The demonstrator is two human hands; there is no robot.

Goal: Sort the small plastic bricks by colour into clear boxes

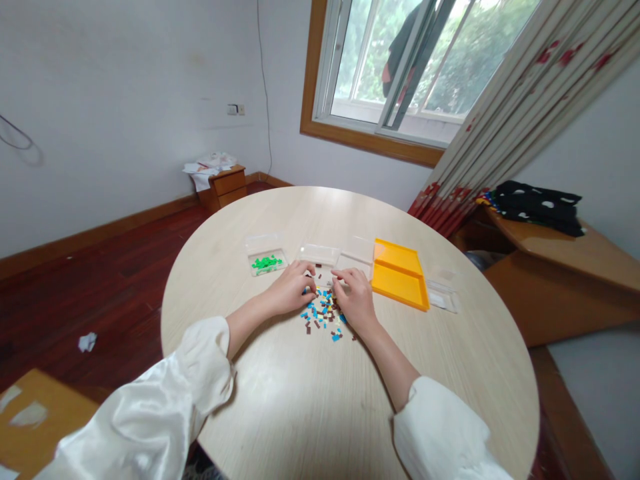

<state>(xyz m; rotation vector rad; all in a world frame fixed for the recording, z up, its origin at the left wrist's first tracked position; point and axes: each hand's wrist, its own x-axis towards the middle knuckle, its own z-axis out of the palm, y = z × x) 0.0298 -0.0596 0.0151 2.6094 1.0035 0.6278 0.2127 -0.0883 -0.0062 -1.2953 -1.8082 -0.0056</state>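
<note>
A loose pile of small building bricks [324, 312] in blue, brown and pale yellow lies on the round table between my hands. My left hand [290, 290] rests at the pile's left edge, fingers curled in toward the thumb; whatever they may pinch is too small to make out. From the right, my right hand [356, 299] reaches over the pile, thumb and forefinger close together, and any piece between them cannot be made out. Just beyond the fingertips stands an open clear box [319, 255] with a few brown bricks by its near side.
Left of my hands, another clear box [265, 245] holds green bricks [267, 264]. To the right lie an open yellow case [400, 283] and a clear plastic case [443, 297]. The table [310, 413] has a curved edge; a wooden cabinet [580, 287] stands beyond it.
</note>
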